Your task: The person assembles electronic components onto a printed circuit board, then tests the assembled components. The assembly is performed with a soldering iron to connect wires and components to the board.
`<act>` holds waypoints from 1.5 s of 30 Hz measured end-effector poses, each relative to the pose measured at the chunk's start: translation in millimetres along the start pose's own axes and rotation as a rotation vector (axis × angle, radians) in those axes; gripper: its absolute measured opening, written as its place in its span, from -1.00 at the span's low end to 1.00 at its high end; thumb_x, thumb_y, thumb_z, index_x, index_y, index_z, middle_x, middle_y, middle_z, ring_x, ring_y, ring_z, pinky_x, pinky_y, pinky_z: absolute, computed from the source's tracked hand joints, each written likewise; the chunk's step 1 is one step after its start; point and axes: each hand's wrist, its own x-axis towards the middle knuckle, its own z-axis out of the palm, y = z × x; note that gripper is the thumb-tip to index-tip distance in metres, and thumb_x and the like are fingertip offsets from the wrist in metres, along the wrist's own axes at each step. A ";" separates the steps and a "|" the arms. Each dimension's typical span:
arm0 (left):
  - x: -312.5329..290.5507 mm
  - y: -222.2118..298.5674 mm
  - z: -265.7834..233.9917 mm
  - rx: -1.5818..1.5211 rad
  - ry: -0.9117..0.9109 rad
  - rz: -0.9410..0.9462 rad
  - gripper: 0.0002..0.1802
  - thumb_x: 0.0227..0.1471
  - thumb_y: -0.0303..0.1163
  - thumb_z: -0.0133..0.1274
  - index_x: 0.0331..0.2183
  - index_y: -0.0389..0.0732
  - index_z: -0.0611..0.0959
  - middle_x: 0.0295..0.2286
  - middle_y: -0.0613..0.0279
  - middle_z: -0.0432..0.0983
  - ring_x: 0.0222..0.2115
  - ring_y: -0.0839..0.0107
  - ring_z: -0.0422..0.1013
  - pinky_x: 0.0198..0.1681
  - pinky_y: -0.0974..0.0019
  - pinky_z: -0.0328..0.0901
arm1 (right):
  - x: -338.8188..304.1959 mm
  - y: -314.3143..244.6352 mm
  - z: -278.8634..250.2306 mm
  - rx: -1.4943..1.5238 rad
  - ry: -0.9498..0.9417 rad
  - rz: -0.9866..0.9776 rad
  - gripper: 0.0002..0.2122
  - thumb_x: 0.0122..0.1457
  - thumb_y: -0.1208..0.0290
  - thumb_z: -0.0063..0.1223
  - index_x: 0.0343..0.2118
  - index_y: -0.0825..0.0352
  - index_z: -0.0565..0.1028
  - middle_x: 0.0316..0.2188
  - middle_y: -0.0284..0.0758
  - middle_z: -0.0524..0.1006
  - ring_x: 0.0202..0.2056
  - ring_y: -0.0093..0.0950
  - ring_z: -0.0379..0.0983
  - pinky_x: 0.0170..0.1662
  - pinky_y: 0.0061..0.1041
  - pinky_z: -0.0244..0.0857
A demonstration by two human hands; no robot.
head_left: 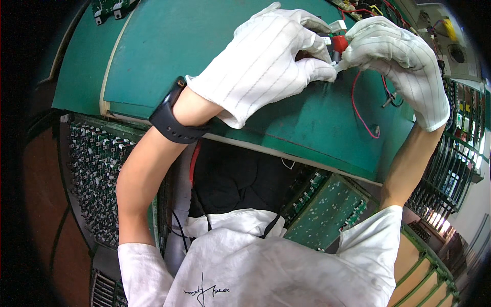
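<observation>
Both my hands wear white striped gloves and meet at the upper right over the green table (194,56). My left hand (286,56) is closed round a small circuit board assembly; its white block (337,26) and red part (339,43) show between the gloves, and its rest is hidden by my fingers. My right hand (394,56) is closed in a pinch beside it, its fingertips on a small white connector (335,64) close to my left thumb. A red wire (356,102) hangs from under my right hand and curves down onto the table.
Several boards stand packed in a rack (97,174) at the left, below the table edge. Another green board (327,210) lies below the table at right. Loose wires (358,9) lie at the far edge. A circuit board (110,9) sits at the far left.
</observation>
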 end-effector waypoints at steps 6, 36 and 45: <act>2.5 1.5 -6.9 0.025 -0.082 -0.001 -0.66 0.08 -0.09 0.28 -0.31 -0.20 0.78 0.01 0.12 0.56 -0.08 0.05 0.49 -0.01 0.14 0.36 | -4.0 0.6 5.8 0.088 0.015 0.082 -0.87 0.11 0.49 0.23 -0.30 0.41 0.62 -0.30 -0.23 0.64 -0.20 -0.27 0.60 -0.07 -0.38 0.46; -0.8 28.3 -2.8 0.250 0.144 0.060 -0.68 -0.07 -0.13 0.38 -0.44 -0.20 0.72 -0.11 0.06 0.59 -0.09 0.06 0.48 -0.02 0.06 0.34 | -50.6 12.6 49.9 0.747 0.540 0.342 -0.71 0.31 0.40 0.19 0.01 0.45 0.56 -0.05 -0.17 0.63 -0.07 -0.40 0.61 0.09 -0.42 0.45; 2.9 59.9 22.1 0.497 0.293 -0.007 -0.76 -0.07 -0.30 0.38 -0.33 -0.14 0.70 -0.05 0.12 0.59 -0.03 0.08 0.49 0.14 -0.07 0.30 | -67.3 8.9 49.1 0.764 0.574 0.322 -0.74 0.28 0.43 0.22 -0.03 0.43 0.60 -0.13 -0.24 0.66 -0.08 -0.49 0.61 0.09 -0.50 0.44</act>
